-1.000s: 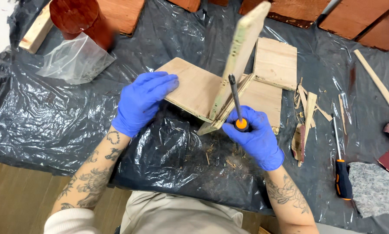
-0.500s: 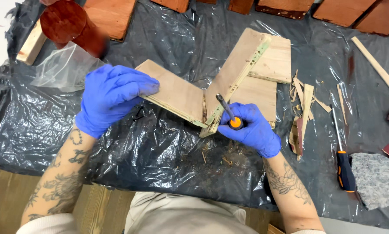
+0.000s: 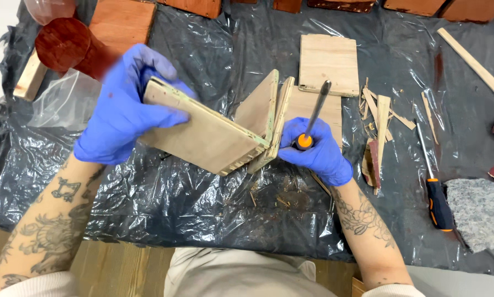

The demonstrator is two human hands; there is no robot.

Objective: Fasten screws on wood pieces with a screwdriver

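Note:
My left hand [image 3: 123, 107], in a blue glove, grips the far end of a plywood corner piece [image 3: 208, 135] made of two joined boards. The piece is lifted off the black plastic sheet [image 3: 203, 214] and tilted toward me. My right hand [image 3: 315, 151], also gloved in blue, holds a tool with a dark metal shaft and orange collar [image 3: 312, 118] and rests against the upright board [image 3: 269, 118] of the piece. The tool's shaft points away from me, beside the upright board.
A plain plywood square [image 3: 329, 63] lies beyond the hands. Wood splinters [image 3: 379, 124] and a black-and-orange screwdriver [image 3: 437, 184] lie at the right, near a grey sanding pad [image 3: 478, 212]. Red-stained wood pieces [image 3: 65, 44] and a clear plastic bag [image 3: 59, 102] sit at far left.
My left hand has lifted the joined boards off the sheet and swung them toward me. My right hand has stayed against the upright board with the tool.

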